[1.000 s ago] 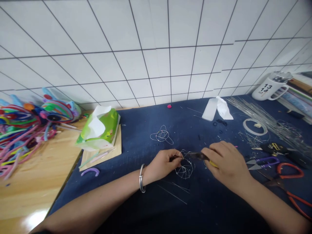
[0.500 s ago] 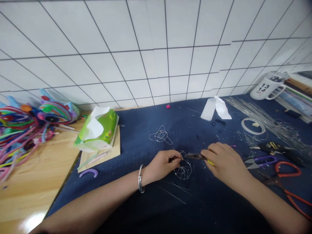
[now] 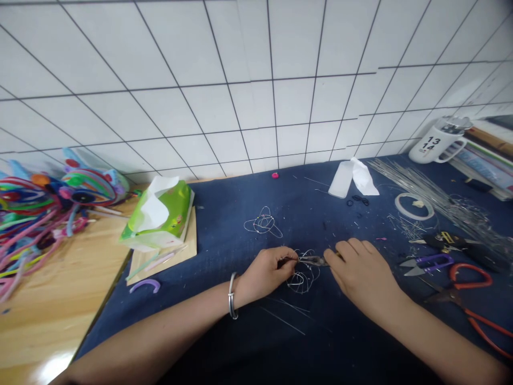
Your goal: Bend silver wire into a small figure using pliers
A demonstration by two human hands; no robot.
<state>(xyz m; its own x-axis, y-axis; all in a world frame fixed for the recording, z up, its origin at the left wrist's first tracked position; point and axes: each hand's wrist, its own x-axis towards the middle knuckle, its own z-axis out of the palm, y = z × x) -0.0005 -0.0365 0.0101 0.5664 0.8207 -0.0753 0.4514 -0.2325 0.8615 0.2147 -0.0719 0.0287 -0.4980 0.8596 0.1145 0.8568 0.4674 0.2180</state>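
The right hand (image 3: 364, 272) has moved slightly closer to the left hand (image 3: 262, 272), and the nose of the pliers (image 3: 316, 261) now reaches the left fingertips. The yellow grip that showed under the right fingers a moment ago is out of sight, so the tool seems to have been turned or re-gripped. This probably puts its tip on the wire right at the pinch; whether it bites there is too small to tell.

The left hand is closed, thumb and forefinger pinching the upper left edge of the wire frame (image 3: 300, 291). The right hand is curled on the pliers, its fingers hiding the handles. The frame, an openwork of thin loops, lies between the hands and a little nearer the body, beneath the pliers.

Just beyond the left hand, a second wire piece (image 3: 263, 232) lies on the blue cloth (image 3: 224, 224), unchanged. Loose wires (image 3: 282, 320) lie on the near side of the hands. To the right of the right hand are purple snips (image 3: 433, 262) and red-handled scissors (image 3: 455, 295); farther beyond it lies a wire bundle (image 3: 417, 184).

The white mug (image 3: 430, 141), far beyond the right hand, reads "13 14", with smaller print below that is illegible. The green tissue pack (image 3: 176, 208), beyond and left of the left hand, shows no readable brand.
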